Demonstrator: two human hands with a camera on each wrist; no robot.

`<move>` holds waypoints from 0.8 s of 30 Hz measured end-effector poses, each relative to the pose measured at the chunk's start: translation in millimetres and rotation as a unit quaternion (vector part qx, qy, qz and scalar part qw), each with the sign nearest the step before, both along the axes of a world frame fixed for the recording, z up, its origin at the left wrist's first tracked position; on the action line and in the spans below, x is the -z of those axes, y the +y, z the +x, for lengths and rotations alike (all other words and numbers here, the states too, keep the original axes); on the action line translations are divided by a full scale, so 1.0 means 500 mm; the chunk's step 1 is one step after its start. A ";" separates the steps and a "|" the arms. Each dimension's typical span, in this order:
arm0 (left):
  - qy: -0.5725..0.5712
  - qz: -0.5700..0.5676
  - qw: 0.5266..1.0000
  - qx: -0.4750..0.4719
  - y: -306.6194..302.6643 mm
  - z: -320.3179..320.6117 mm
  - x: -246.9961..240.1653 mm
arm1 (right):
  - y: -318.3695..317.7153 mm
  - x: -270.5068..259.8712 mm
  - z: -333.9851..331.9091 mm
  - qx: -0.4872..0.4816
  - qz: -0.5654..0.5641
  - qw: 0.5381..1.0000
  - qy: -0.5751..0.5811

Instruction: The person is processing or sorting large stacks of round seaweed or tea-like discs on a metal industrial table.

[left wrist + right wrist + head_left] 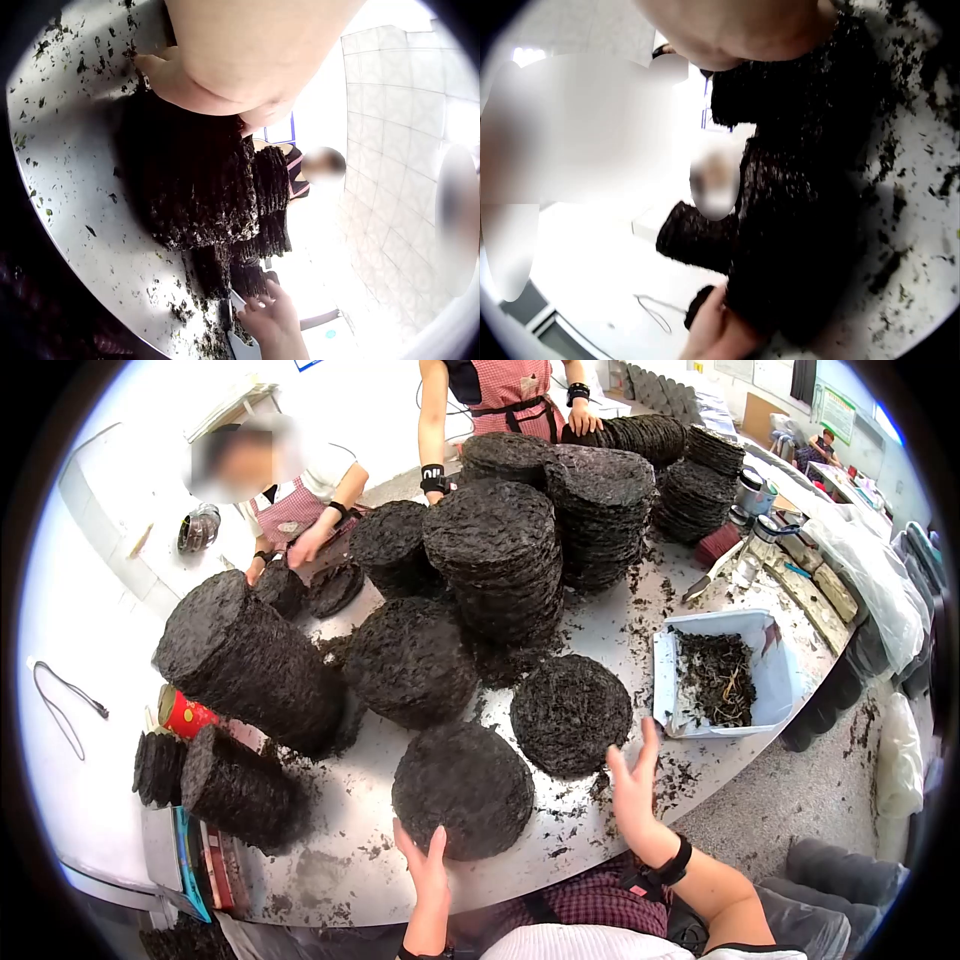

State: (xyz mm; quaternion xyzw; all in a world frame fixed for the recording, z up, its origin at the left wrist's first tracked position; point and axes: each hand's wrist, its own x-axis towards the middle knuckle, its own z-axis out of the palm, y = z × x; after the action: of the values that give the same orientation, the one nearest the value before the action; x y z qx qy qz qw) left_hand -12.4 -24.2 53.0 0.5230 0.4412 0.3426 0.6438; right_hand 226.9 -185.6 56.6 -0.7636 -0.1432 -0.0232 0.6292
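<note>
A round stack of dark, flaky sheets [462, 790] stands at the table's near edge. Against its near side rests my left hand [428, 872], thumb and fingers extended. My right hand [640, 800] is raised, fingers apart, just right of a smaller round stack [570, 715], holding nothing. The left wrist view has my left hand [255, 52] large over the dark stack [195, 172], my right hand [274, 319] beyond it. In the right wrist view my right hand [739, 30] fills the top, and my left hand [724, 330] is at a stack's lower end.
More dark stacks [495, 550] rise behind, with a leaning one [250, 665] at left. A blue bin [785, 690] with dark scraps stands right, tools [765, 540] behind it. A red tin [185, 712] is at left. Two people in checked aprons stand across the table [340, 870].
</note>
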 end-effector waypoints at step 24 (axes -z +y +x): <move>-0.165 -0.101 0.978 0.076 -0.025 -0.011 -0.050 | 0.045 -0.075 -0.125 -0.406 -0.136 0.880 -0.205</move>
State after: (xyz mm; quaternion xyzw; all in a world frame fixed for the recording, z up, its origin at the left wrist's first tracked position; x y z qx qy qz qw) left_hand -18.0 -36.5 77.8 0.4241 0.3198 0.3278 0.7813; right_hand 164.7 -163.0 94.0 -0.6949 -0.5684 0.0979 0.4295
